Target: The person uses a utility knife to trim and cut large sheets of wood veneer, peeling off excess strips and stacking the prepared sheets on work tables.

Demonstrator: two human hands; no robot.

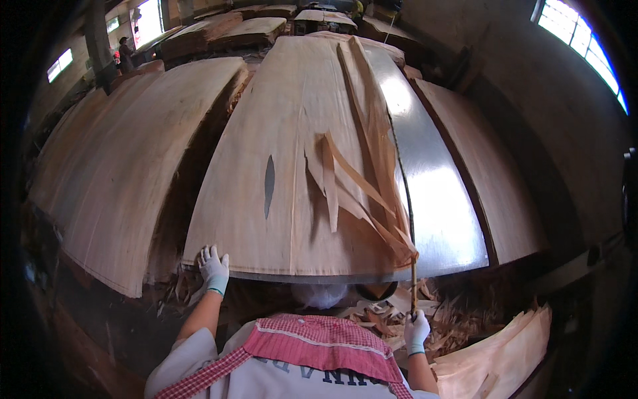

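Observation:
A large pale wood veneer sheet [239, 219] lies on a shiny metal tabletop [442, 199], whose right part shows bare. My left hand [214, 269], in a white glove, rests on the sheet's near left corner with its fingers spread. My right hand [417, 331], gloved too, is closed around the near end of a long thin stick [413, 286]. The stick reaches far up the table along the sheet's ragged right edge. Torn, folded veneer strips [379, 213] bunch up beside it. A long slit [269, 186] opens in the sheet's left half, and a jagged split runs near its middle.
Stacks of veneer stand left [126, 173] and right [482, 166] of the table. Veneer scraps [452, 326] litter the floor at the near right, beside a curved veneer piece [498, 356]. More stacks [246, 30] fill the far end. A person [125, 54] stands at the far left.

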